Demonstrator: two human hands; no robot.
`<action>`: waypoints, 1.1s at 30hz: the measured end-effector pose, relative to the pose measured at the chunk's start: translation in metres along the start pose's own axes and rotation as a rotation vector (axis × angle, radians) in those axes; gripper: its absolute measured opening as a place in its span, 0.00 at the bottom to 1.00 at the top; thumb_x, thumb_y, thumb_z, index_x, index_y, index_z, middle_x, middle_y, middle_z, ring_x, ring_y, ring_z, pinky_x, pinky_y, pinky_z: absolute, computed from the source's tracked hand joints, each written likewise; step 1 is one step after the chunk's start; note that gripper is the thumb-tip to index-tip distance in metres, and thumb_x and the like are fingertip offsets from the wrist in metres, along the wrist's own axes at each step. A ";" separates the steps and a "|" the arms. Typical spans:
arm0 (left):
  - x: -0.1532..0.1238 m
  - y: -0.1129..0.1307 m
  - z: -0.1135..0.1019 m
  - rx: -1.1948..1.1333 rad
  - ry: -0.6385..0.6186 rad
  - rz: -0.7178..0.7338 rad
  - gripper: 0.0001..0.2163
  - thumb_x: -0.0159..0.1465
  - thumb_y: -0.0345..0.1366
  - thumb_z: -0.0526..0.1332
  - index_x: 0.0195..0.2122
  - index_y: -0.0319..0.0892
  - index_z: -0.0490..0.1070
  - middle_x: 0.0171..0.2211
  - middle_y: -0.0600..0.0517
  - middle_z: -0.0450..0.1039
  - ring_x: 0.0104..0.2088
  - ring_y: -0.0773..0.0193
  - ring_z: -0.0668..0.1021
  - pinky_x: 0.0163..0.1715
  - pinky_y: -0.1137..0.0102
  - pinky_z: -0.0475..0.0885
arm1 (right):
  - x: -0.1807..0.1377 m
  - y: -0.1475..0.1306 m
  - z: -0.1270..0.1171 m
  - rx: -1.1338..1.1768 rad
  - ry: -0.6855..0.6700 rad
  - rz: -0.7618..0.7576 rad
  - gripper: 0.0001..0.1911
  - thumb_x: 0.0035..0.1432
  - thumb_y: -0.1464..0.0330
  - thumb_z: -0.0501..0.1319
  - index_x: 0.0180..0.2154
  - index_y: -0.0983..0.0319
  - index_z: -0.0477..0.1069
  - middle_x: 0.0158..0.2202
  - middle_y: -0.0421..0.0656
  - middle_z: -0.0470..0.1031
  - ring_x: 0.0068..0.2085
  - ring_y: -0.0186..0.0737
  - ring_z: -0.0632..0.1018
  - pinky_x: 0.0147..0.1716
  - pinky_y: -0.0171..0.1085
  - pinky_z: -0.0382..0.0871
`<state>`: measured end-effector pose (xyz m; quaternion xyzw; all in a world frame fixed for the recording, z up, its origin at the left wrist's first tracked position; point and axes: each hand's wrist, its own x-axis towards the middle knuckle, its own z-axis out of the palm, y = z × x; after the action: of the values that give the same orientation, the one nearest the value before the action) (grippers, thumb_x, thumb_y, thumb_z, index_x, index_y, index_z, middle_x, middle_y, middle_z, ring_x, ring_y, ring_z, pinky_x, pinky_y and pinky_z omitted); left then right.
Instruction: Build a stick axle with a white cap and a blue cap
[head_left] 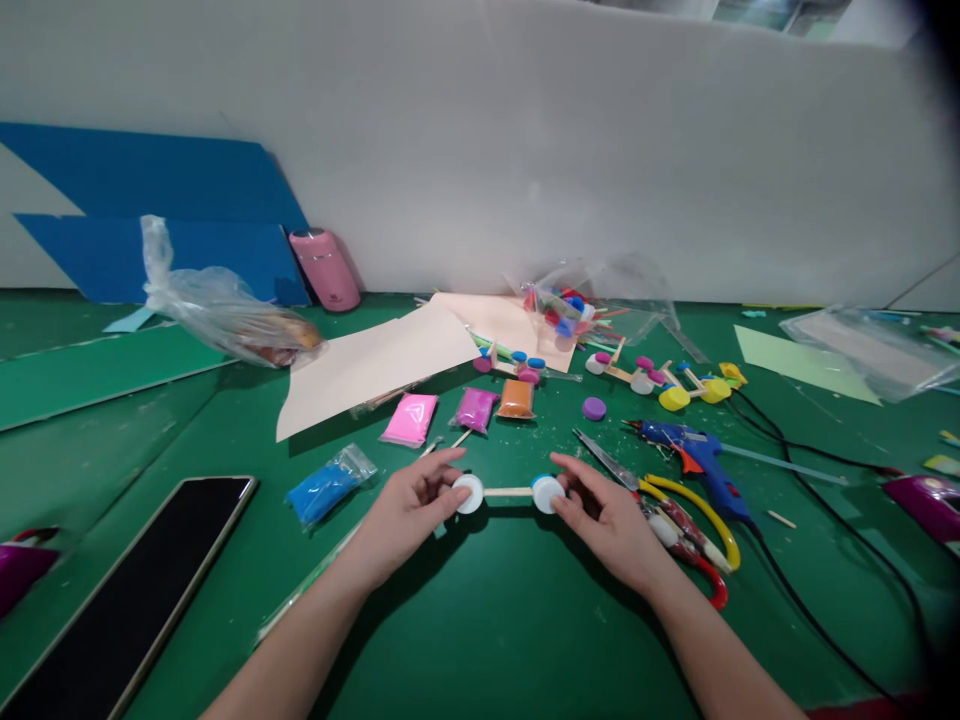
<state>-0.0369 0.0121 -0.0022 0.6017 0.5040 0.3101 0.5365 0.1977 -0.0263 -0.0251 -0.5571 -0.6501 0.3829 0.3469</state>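
Observation:
Between my two hands is a small craft-stick car (508, 492), a thin wooden stick with a white bottle-cap wheel at each end. My left hand (426, 497) pinches the left white cap (469, 494) between thumb and fingers. On the other side, my right hand (602, 512) grips the right white cap (549, 495), behind which a blue cap edge shows. The stick lies level, just above the green table (495, 620). Near my right hand lie scissors (611, 462) and pliers with red handles (690, 540).
A blue glue gun (694, 455) with a trailing black cord lies at right. Finished cap-wheeled cars (514, 365) stand behind, near a purple cap (594, 408). Clay packets (330, 485), a phone (142, 590), paper (367, 370) and a pink flask (326, 270) are at left.

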 end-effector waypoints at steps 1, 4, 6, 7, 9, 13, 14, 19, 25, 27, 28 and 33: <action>0.000 0.002 0.000 0.002 0.003 -0.009 0.21 0.55 0.40 0.59 0.48 0.37 0.64 0.30 0.51 0.72 0.27 0.66 0.73 0.27 0.70 0.68 | 0.000 0.000 0.000 0.015 0.001 0.005 0.22 0.57 0.62 0.54 0.52 0.60 0.59 0.35 0.41 0.67 0.32 0.35 0.69 0.33 0.34 0.66; 0.001 0.003 0.001 0.023 0.009 -0.019 0.20 0.55 0.41 0.59 0.47 0.38 0.65 0.27 0.53 0.70 0.23 0.69 0.70 0.22 0.72 0.65 | 0.001 0.001 0.000 0.023 0.010 -0.004 0.22 0.57 0.62 0.53 0.53 0.61 0.59 0.34 0.41 0.67 0.33 0.35 0.70 0.33 0.33 0.67; 0.001 0.003 0.002 0.017 0.010 -0.011 0.20 0.54 0.42 0.59 0.47 0.38 0.65 0.27 0.54 0.69 0.23 0.69 0.70 0.22 0.73 0.64 | 0.001 0.001 0.000 0.015 0.009 -0.014 0.22 0.57 0.62 0.53 0.53 0.61 0.59 0.34 0.41 0.67 0.33 0.35 0.70 0.33 0.34 0.67; 0.001 0.002 0.002 0.011 0.008 -0.006 0.20 0.54 0.42 0.59 0.46 0.38 0.65 0.27 0.54 0.69 0.23 0.69 0.69 0.22 0.73 0.64 | 0.001 0.001 0.000 0.007 0.006 -0.016 0.22 0.57 0.62 0.53 0.53 0.61 0.59 0.34 0.41 0.67 0.33 0.36 0.70 0.33 0.34 0.67; 0.002 0.001 0.002 0.001 0.002 -0.002 0.20 0.54 0.42 0.60 0.46 0.38 0.66 0.27 0.54 0.69 0.23 0.69 0.70 0.22 0.72 0.65 | 0.001 0.000 0.000 -0.012 0.006 -0.018 0.22 0.57 0.62 0.53 0.53 0.61 0.58 0.34 0.41 0.67 0.33 0.36 0.70 0.33 0.34 0.67; 0.003 -0.002 0.001 0.006 0.004 -0.001 0.20 0.55 0.42 0.59 0.47 0.38 0.66 0.28 0.53 0.70 0.24 0.68 0.70 0.23 0.72 0.65 | 0.001 0.000 0.000 -0.038 0.008 -0.015 0.21 0.58 0.63 0.53 0.53 0.61 0.59 0.34 0.41 0.67 0.34 0.36 0.70 0.34 0.35 0.66; 0.003 -0.003 0.001 0.008 0.006 0.000 0.20 0.55 0.42 0.59 0.47 0.38 0.66 0.28 0.52 0.71 0.24 0.68 0.71 0.23 0.72 0.65 | 0.001 0.000 0.000 -0.037 0.008 -0.013 0.21 0.58 0.63 0.53 0.53 0.61 0.59 0.34 0.41 0.67 0.34 0.36 0.70 0.34 0.34 0.66; 0.002 -0.010 0.000 0.066 -0.016 0.057 0.21 0.55 0.39 0.60 0.49 0.39 0.64 0.35 0.49 0.73 0.33 0.63 0.74 0.33 0.68 0.70 | 0.001 0.001 0.001 -0.079 0.021 -0.020 0.22 0.56 0.63 0.54 0.53 0.60 0.58 0.36 0.42 0.68 0.31 0.35 0.69 0.32 0.34 0.67; -0.003 -0.016 -0.002 0.483 -0.008 0.263 0.17 0.57 0.37 0.57 0.48 0.43 0.66 0.46 0.46 0.71 0.42 0.58 0.73 0.43 0.62 0.68 | -0.001 -0.003 -0.001 -0.256 -0.014 -0.125 0.17 0.55 0.67 0.56 0.48 0.58 0.65 0.42 0.44 0.69 0.39 0.40 0.71 0.38 0.38 0.67; -0.003 -0.016 -0.002 0.595 -0.023 0.345 0.16 0.58 0.34 0.56 0.48 0.42 0.66 0.45 0.46 0.72 0.44 0.57 0.72 0.45 0.61 0.66 | -0.001 -0.004 -0.001 -0.282 -0.027 -0.159 0.16 0.55 0.68 0.56 0.46 0.58 0.67 0.43 0.45 0.69 0.44 0.41 0.70 0.42 0.39 0.65; -0.003 -0.016 -0.003 0.644 -0.035 0.377 0.15 0.58 0.34 0.55 0.48 0.41 0.66 0.45 0.46 0.72 0.44 0.58 0.72 0.45 0.61 0.66 | -0.001 -0.004 -0.001 -0.292 -0.030 -0.164 0.15 0.55 0.68 0.56 0.46 0.58 0.67 0.43 0.45 0.69 0.44 0.41 0.70 0.43 0.39 0.65; -0.005 -0.015 -0.001 0.875 -0.039 0.524 0.16 0.57 0.33 0.57 0.48 0.42 0.65 0.45 0.45 0.71 0.45 0.55 0.69 0.43 0.58 0.64 | -0.002 -0.005 0.000 -0.330 -0.051 -0.149 0.16 0.55 0.69 0.57 0.47 0.58 0.66 0.43 0.44 0.68 0.44 0.41 0.70 0.42 0.38 0.65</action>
<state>-0.0432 0.0067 -0.0160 0.8819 0.4086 0.1828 0.1480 0.1958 -0.0282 -0.0204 -0.5472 -0.7520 0.2581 0.2615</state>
